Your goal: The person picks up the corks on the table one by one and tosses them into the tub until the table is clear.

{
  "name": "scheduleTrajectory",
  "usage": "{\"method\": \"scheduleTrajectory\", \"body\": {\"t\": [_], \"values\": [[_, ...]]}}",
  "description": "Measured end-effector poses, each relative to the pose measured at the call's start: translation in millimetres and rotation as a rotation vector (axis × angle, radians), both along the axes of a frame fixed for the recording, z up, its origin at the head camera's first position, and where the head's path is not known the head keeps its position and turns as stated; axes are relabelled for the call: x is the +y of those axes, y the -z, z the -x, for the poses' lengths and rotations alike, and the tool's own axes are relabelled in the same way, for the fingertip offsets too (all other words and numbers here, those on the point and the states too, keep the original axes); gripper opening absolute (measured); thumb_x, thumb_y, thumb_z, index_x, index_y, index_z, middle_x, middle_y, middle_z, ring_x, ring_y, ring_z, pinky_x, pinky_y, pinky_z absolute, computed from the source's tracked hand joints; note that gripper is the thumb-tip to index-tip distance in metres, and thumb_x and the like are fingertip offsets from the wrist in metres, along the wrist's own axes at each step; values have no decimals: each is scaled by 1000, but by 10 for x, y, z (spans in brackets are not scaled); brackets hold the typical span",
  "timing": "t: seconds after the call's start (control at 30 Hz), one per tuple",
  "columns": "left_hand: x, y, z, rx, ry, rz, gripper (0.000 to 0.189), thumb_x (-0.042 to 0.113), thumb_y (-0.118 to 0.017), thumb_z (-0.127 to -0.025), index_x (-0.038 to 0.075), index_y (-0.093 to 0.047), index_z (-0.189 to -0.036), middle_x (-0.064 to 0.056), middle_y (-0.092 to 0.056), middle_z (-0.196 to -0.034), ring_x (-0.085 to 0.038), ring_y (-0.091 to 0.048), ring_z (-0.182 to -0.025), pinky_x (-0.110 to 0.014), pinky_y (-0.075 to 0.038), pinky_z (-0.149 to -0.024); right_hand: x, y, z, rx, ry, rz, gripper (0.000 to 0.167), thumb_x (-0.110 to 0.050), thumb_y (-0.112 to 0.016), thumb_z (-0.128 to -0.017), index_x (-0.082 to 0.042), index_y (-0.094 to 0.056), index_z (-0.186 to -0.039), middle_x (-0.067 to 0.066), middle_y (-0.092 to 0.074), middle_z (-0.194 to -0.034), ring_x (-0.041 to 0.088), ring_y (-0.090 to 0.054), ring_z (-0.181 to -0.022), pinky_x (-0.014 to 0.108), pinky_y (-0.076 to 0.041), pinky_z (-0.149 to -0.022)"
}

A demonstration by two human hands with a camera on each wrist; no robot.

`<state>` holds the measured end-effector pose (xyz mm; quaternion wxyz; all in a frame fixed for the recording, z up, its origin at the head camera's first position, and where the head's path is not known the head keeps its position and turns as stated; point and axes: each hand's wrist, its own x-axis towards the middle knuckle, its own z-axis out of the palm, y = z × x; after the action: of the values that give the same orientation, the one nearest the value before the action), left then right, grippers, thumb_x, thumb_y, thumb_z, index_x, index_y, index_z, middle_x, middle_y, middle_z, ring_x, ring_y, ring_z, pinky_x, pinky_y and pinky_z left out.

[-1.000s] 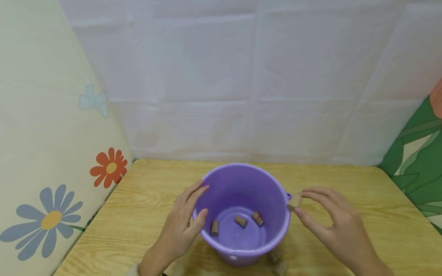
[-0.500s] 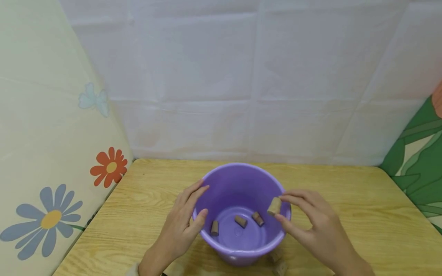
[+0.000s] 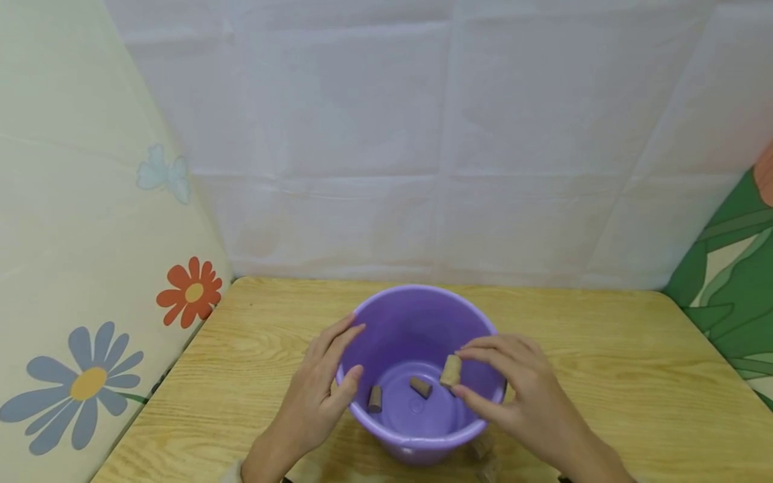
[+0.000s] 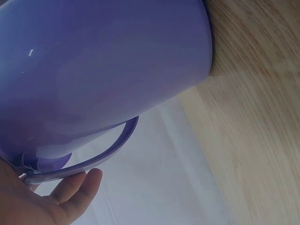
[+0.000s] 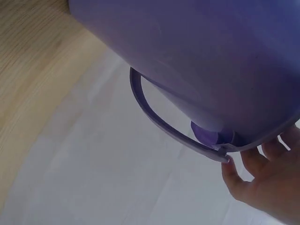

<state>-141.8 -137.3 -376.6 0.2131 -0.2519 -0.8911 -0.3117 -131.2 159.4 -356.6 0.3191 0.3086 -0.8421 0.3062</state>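
Block (image 3: 451, 371) pinched by right hand (image 3: 524, 389) has moved farther across bucket (image 3: 417, 322) gripped by left hand (image 3: 314, 392).

And I've got the bucket (image 3: 417, 453) on the surface (image 3: 610, 355), left hand (image 3: 314, 389) at its left rim, right hand (image 3: 525, 389) over the right side, a held block (image 3: 450, 371) above the bucket's floor! Inside, I see one block (image 3: 375, 399) by the left wall, another block (image 3: 421, 387) mid-floor. More blocks (image 3: 488, 468) lie near-right, just outside; the sheet (image 3: 362, 141) rises behind the surface.
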Motion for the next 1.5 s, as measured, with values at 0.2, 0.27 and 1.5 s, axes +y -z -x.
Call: {"method": "scheduleTrajectory", "body": {"t": [0.2, 0.27, 1.5], "values": [[4, -5, -4, 10, -3, 0, 53, 18, -57, -95, 16, -47, -147, -2, -41, -155, -22, -45, -133, -49, -48, -95, -11, 16, 15, -30, 7, 0, 35, -40, -83, -75, -25, -74, -105, -8, -72, -107, 17, -64, -101, 25, -23, -111], [5, -4, -9, 11, -4, 1, 53, 18, -57, -95, 16, -47, -147, -2, -42, -155, -21, -46, -132, -48, -48, -94, -10, 22, 20, -33, 4, -3, 36, -36, -85, -72, -25, -74, -105, -9, -72, -106, 16, -64, -100, 29, -26, -109], [6, 12, 4, 21, -11, 0, 54, 19, -57, -94, 17, -47, -147, -1, -41, -156, -21, -45, -134, -50, -47, -98, 147, 6, 34, 349, -96, 174, 41, -39, -67, -93, 1, -75, -92, 13, -70, -94, 19, -58, -97, 21, -36, -105]]}}
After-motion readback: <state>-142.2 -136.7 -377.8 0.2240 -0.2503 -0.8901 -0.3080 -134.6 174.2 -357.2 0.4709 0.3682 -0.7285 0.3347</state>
